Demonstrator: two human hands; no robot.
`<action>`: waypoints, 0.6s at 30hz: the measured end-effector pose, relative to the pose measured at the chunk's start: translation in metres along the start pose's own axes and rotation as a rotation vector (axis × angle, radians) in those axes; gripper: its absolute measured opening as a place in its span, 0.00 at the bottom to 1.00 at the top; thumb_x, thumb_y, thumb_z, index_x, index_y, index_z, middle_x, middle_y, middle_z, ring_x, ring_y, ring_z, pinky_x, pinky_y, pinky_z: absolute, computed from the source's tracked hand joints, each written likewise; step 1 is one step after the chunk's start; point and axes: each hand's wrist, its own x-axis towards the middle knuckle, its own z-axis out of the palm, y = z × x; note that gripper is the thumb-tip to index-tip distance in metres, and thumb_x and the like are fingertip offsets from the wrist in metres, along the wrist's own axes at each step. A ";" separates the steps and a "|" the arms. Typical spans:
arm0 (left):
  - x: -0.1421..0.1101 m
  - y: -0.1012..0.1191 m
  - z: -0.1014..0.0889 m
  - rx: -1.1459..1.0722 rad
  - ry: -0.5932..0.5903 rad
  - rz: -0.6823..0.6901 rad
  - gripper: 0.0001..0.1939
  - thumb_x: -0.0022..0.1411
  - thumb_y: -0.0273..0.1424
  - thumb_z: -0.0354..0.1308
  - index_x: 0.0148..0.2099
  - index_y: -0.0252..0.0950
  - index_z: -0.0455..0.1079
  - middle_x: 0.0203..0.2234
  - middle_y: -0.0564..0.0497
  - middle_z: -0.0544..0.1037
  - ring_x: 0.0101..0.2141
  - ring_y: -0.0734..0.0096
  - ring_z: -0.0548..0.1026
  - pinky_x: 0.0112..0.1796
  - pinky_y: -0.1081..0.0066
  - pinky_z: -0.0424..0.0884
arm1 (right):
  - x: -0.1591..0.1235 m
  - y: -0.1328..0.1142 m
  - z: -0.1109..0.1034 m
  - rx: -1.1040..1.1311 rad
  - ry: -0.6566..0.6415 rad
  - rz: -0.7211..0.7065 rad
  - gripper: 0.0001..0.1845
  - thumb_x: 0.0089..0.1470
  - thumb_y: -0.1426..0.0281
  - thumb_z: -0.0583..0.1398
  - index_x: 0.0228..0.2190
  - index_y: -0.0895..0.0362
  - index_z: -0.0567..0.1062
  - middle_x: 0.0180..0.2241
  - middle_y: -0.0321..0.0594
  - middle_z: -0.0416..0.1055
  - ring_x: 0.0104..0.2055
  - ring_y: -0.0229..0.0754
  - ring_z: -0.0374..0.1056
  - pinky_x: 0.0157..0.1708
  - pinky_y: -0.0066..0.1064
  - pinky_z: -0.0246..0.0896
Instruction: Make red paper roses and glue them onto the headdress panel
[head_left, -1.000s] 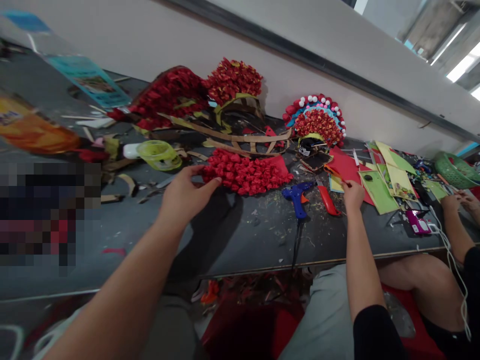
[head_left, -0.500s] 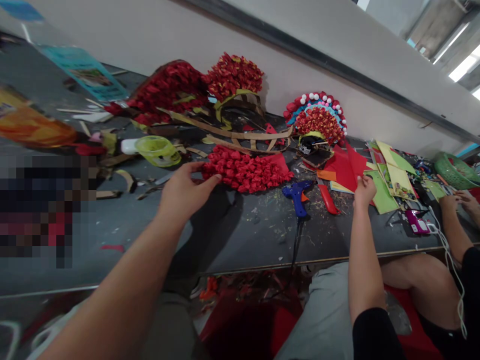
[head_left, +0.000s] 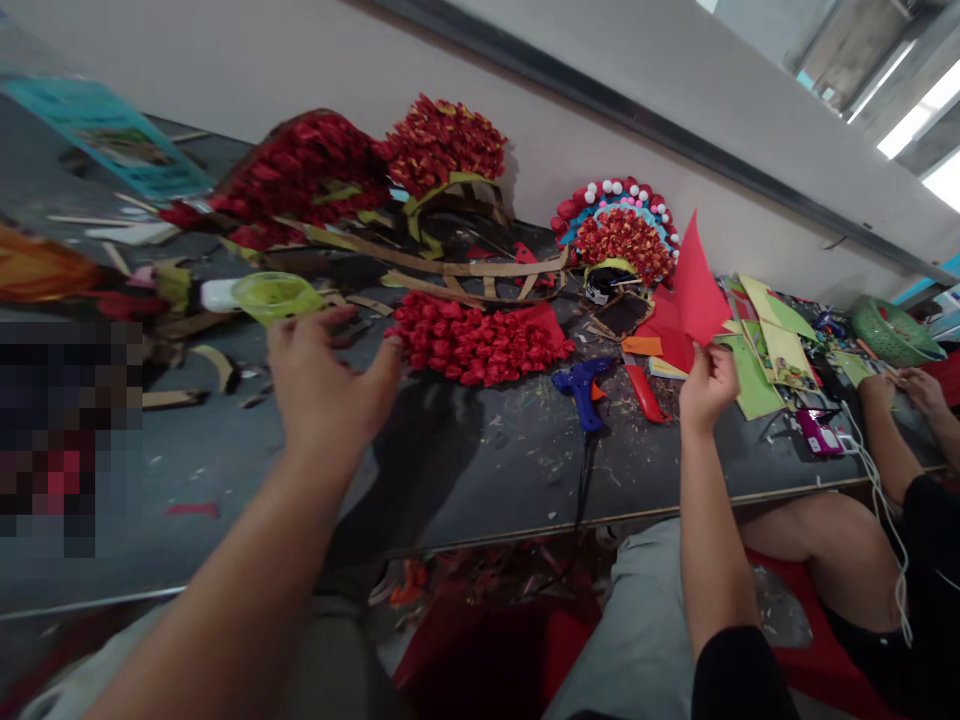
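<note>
My left hand [head_left: 326, 375] is over the table with its fingers spread and nothing in it. It hovers just in front of a yellow-green plastic cup [head_left: 274, 296] and left of a piece covered in crumpled red paper balls [head_left: 480, 340]. In my right hand [head_left: 709, 382] a sheet of red paper [head_left: 699, 290] is pinched at its lower edge and stands raised, slightly bent. Between my hands lie a blue hot glue gun [head_left: 585, 392] and a red-handled utility knife [head_left: 645, 393].
Red-decorated cardboard pieces [head_left: 446, 145] and a semicircular headpiece with white balls [head_left: 622, 228] lean near the wall. Cardboard strips [head_left: 480, 270] lie before them. To the right are coloured paper sheets [head_left: 784, 345], a purple device [head_left: 819, 432], a green basket [head_left: 892, 333] and another person's hands [head_left: 900, 388].
My left hand has come away from the red-ball piece and moved left with fingers opening. My right hand has lifted the red paper higher. The whole view has shifted slightly.
</note>
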 end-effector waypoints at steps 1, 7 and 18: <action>-0.001 0.006 -0.001 -0.030 0.031 0.037 0.19 0.66 0.41 0.51 0.51 0.32 0.61 0.47 0.47 0.68 0.55 0.49 0.65 0.34 0.53 0.62 | -0.003 -0.011 -0.006 0.058 0.072 -0.023 0.11 0.49 0.62 0.58 0.26 0.58 0.70 0.27 0.40 0.72 0.31 0.39 0.68 0.37 0.33 0.65; -0.002 0.031 0.012 -0.632 0.044 0.174 0.25 0.52 0.51 0.61 0.43 0.35 0.69 0.43 0.47 0.72 0.47 0.60 0.71 0.43 0.59 0.69 | -0.022 -0.069 -0.046 0.570 -0.005 0.094 0.09 0.43 0.64 0.62 0.30 0.50 0.72 0.30 0.33 0.74 0.35 0.40 0.71 0.40 0.38 0.67; -0.022 0.063 -0.020 -0.954 -0.858 -0.225 0.22 0.40 0.44 0.70 0.33 0.35 0.74 0.28 0.47 0.80 0.27 0.58 0.77 0.26 0.63 0.75 | -0.087 -0.087 -0.017 0.485 -0.574 0.461 0.22 0.53 0.53 0.52 0.45 0.50 0.69 0.41 0.40 0.73 0.42 0.41 0.70 0.41 0.35 0.66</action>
